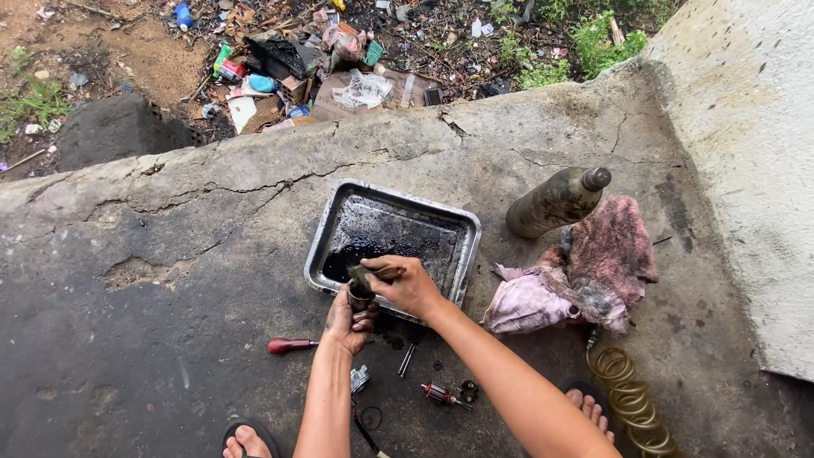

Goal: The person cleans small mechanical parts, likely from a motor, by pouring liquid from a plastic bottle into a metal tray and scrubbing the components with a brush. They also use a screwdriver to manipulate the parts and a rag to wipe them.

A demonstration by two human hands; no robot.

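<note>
My left hand point(349, 323) grips a small dark cylindrical metal part point(359, 296) at the near rim of a square metal tray point(462, 222) with black oily liquid in it. My right hand point(409, 285) holds a small brush-like tool point(366, 275) against the top of that part. Both hands are smeared with dark grime.
On the cracked concrete by my hands lie a red-handled screwdriver point(289, 345), a small motor armature point(442, 394), screws and small metal pieces. A dirty bottle point(556, 201) and pink rag point(585, 267) sit right of the tray, a coiled yellow hose point(629, 399) near my sandalled foot. Litter covers the ground beyond the slab.
</note>
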